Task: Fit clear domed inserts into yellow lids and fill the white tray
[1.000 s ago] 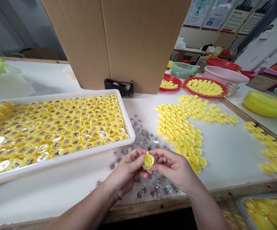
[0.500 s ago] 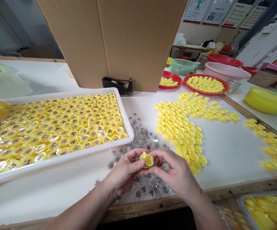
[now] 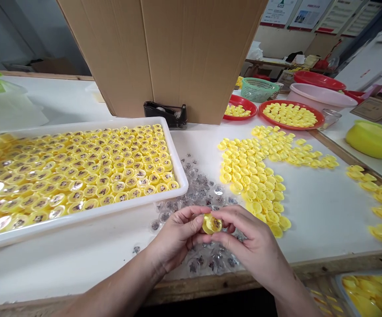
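Observation:
Between both hands is a small round yellow plastic case, with a clear printed disc showing on its right part. My left hand pinches the case from the left, thumb on top. From the right, the thumb and fingers of my right hand grip the disc and the case's edge. Below and behind the hands lie loose clear printed discs. Yellow cases without printed discs stand in rows to the right. At the left, a white tray holds many yellow cases with printed discs.
A black tape dispenser stands before a large cardboard box. Red plates of small yellow pieces, a green basket and a pink basin are at the back right. A wooden strip edges the table.
A printed disc now shows on the yellow case, where its hollow inside was visible before. The right fingers have closed in over it. The view has shifted slightly.

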A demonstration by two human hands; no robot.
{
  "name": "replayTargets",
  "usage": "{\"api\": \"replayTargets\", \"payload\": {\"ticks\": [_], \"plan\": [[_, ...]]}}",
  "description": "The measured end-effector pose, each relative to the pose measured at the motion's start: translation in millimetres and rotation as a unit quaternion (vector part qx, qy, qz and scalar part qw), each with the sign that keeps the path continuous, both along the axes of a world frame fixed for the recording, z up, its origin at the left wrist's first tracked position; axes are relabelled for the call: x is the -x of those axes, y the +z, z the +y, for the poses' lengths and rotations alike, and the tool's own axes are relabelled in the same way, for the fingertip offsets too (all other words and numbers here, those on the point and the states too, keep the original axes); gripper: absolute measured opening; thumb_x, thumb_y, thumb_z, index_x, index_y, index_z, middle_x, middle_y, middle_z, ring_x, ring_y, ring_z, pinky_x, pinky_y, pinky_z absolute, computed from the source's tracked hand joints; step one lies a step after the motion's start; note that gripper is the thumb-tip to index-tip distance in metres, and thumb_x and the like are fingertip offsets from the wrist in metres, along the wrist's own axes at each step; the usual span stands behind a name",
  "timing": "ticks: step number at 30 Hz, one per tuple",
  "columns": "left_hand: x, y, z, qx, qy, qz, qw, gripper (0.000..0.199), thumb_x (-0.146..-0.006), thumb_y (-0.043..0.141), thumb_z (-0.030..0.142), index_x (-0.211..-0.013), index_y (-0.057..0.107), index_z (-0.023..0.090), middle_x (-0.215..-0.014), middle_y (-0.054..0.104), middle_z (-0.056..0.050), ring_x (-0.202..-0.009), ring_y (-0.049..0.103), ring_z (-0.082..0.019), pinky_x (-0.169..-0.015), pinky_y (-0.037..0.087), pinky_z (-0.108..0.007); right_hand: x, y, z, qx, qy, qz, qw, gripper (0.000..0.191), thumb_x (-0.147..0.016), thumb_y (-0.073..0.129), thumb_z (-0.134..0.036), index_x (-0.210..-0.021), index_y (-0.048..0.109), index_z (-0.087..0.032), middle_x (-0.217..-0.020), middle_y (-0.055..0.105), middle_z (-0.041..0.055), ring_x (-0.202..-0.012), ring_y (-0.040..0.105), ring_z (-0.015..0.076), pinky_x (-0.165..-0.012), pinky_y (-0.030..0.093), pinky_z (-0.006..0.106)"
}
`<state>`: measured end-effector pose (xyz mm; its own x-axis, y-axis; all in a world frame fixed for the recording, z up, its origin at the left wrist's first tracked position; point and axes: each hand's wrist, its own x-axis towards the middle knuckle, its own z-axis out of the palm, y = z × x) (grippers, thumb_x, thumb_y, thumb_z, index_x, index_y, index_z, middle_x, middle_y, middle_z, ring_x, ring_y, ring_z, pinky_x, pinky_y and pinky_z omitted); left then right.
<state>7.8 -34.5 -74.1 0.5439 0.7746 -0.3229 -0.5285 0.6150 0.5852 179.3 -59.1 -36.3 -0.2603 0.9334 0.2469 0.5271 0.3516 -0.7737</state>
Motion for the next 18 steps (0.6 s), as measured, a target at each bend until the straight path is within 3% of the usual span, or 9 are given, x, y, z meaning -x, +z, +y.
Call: {"api": "replayTargets", "payload": {"ticks": [4,11,18], "plan": [[-0.3,1.3,-0.4,0.002,0.000,0.007,1.000,0.021,-0.077,0.069,0.022,-0.096,0.065,0.014,-0.088,0.068,-0.007,-0.075,0.066,-0.012,-0.065,0.054,-0.019,2.1,1.0,-0.3,-0.005,-0.023,-0.008,1.000,0.025,-0.078,0.067,-0.013,-0.099,0.060,-0.024,-0.094,0.059,-0.0007,-0.076,0.055,0.0121,-0.069,0.047,0.025],[0.0,1.2,-0.3,-0.007,-0.008,-0.006,1.000,0.020,-0.077,0.069,0.021,-0.095,0.064,0.015,-0.085,0.067,-0.004,-0.070,0.063,-0.009,-0.064,0.053,-0.018,1.0,7.1,2.4,-0.036,0.011,-0.038,0.999,0.032,-0.078,0.062,-0.004,-0.103,0.060,-0.024,-0.097,0.059,0.0006,-0.085,0.057,0.0132,-0.075,0.047,0.024],[-0.4,0.2,0.6,-0.007,-0.004,-0.007,1.000,0.028,-0.076,0.070,0.022,-0.103,0.064,0.017,-0.091,0.066,-0.005,-0.081,0.063,-0.013,-0.069,0.051,-0.021,0.5,6.9,3.2,-0.035,0.008,-0.024,0.999,0.024,-0.081,0.065,-0.016,-0.102,0.061,-0.025,-0.099,0.061,0.0021,-0.089,0.059,0.0156,-0.076,0.050,0.026]]}}
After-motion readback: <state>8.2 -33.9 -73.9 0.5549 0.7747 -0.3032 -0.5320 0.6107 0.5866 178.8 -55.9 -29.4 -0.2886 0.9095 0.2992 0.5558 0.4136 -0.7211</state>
